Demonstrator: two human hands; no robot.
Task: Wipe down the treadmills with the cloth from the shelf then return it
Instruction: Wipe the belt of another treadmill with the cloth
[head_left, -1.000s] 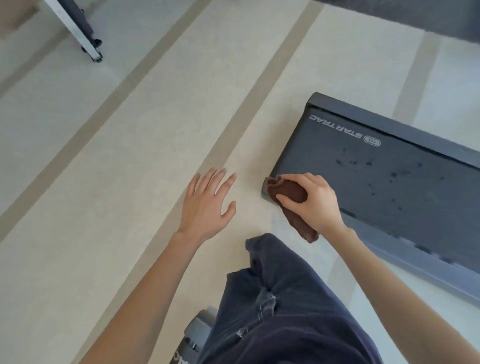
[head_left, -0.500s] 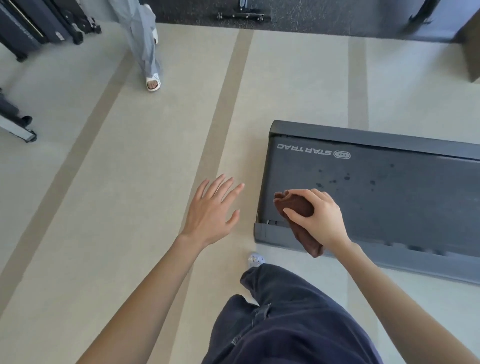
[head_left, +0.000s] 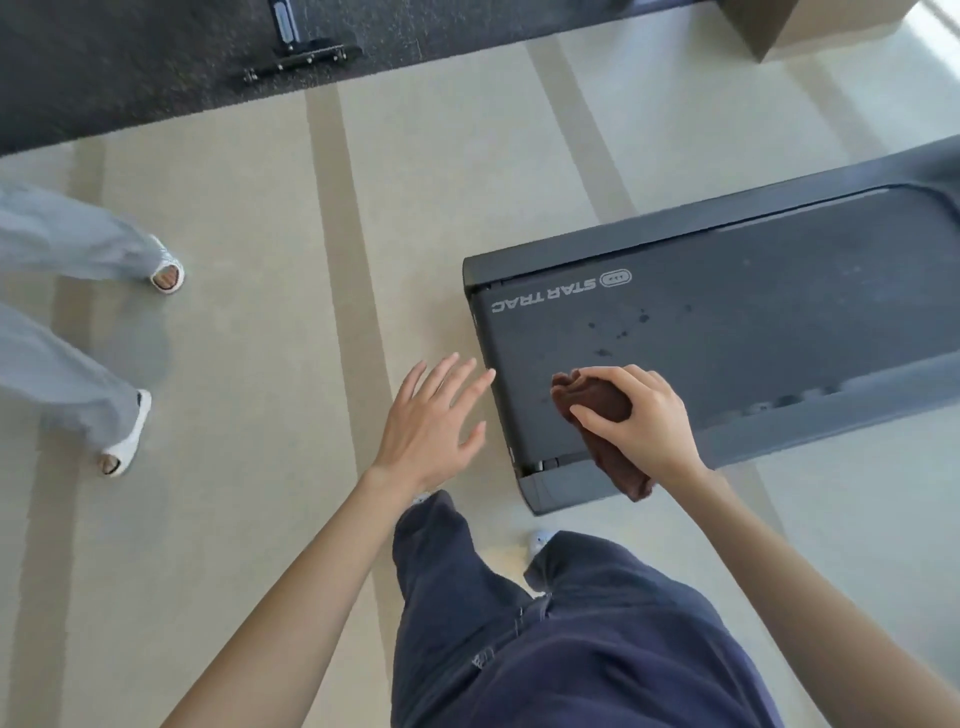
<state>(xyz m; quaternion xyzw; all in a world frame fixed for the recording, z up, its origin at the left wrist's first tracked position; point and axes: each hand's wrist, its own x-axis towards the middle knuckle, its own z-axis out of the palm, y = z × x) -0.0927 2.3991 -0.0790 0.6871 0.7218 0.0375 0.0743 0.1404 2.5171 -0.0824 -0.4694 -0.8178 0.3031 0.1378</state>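
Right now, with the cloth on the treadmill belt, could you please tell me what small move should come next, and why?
Probably slide the cloth a little away from the body, toward the STAR TRAC lettering. The right hand grips the cloth on the treadmill belt, and dark spots show just beyond it. The left hand hovers open, off the belt.

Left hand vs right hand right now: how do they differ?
Left hand has fingers straight and spread, holding nothing; right hand has fingers curled round the brown cloth. Left hand is over the floor beside the end of the treadmill; right hand is over its belt, cloth on it. Shared: both bare, palms down.
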